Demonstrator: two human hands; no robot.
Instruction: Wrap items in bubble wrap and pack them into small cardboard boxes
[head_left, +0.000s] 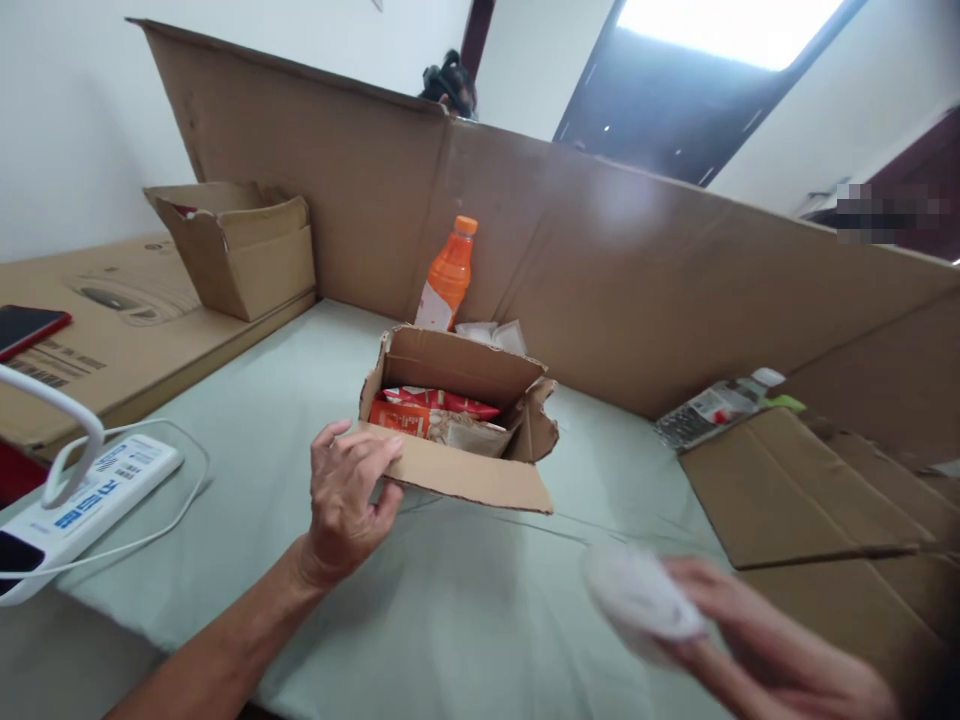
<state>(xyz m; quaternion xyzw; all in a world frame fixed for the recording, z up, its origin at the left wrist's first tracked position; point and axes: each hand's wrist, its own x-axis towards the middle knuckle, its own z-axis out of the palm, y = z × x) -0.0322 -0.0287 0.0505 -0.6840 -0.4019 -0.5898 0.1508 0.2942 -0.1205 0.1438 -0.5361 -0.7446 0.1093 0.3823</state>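
Observation:
A small open cardboard box stands on the pale green cloth, its front flap folded out toward me. Inside it lie a red and orange snack packet and other packets, partly hidden by the walls. My left hand grips the left end of the flap, fingers on top and thumb at the lower edge. To the lower right, apart from the box, my right hand is closed around a white rounded object. Motion blurs that object, so its kind is unclear.
Behind the box stand an orange drink bottle and white packets against a tall cardboard partition. A clear bottle leans at right by folded cardboard. At left are a power strip, phone and another box.

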